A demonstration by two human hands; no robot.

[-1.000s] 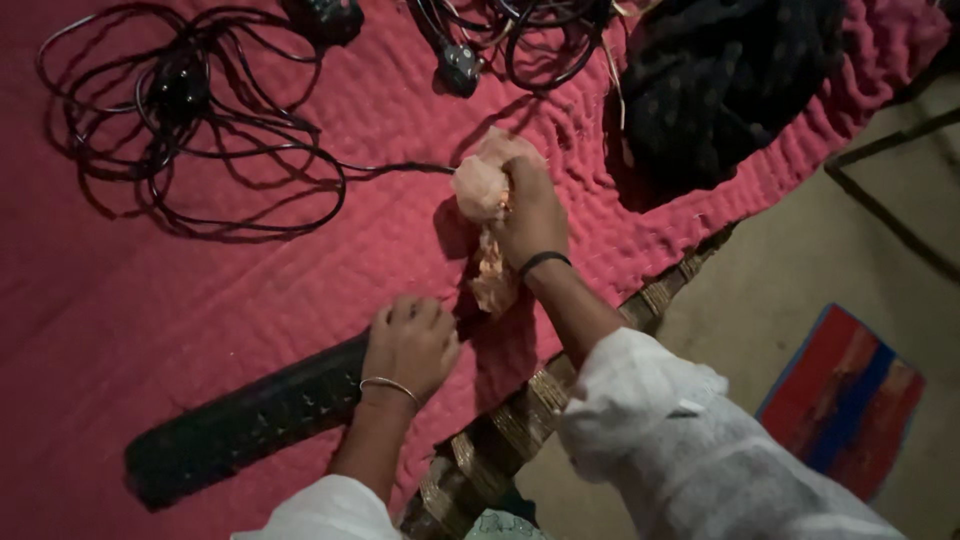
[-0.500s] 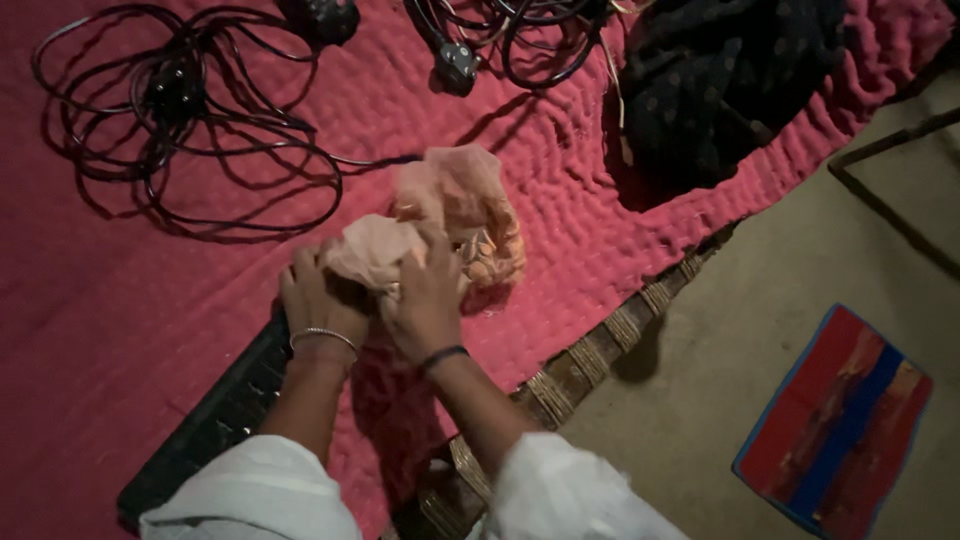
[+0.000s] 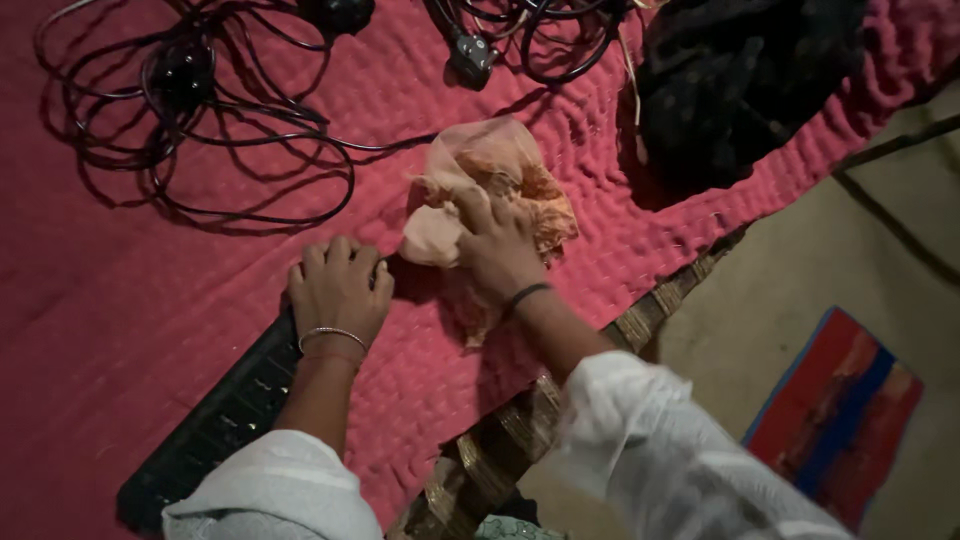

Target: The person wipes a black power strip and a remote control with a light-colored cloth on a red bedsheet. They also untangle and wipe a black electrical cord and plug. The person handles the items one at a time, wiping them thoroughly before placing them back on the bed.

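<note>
My right hand point(image 3: 497, 252) reaches forward from the near right, its wrist bent down and a dark band around it, and its fingers are curled into a bunch of thin peach-orange cloth point(image 3: 492, 195), gripping a fold of it while the rest of the fabric spreads loosely on the red quilted bedspread point(image 3: 120, 290) just beyond my knuckles. The cloth lies near the middle of the bedspread, with a light crumpled part at its left and a more patterned orange part at its right. My left hand point(image 3: 338, 290) lies palm down just to the left of the cloth, fingers together and gently bent, pressing on the far end of a long black power strip point(image 3: 215, 425) rather than closing round it; a thin metal bangle sits on that wrist. The strip runs from under this hand toward the near left corner. Both forearms come out of loose white sleeves at the near edge. Farther off on the left, a tangle of black cables point(image 3: 200, 120) loops over the bedspread, and a plug point(image 3: 470, 55) lies at the far middle. A dark dotted garment point(image 3: 740, 80) is heaped at the far right. On the floor to the right lies a small red and blue mat point(image 3: 840, 410).
</note>
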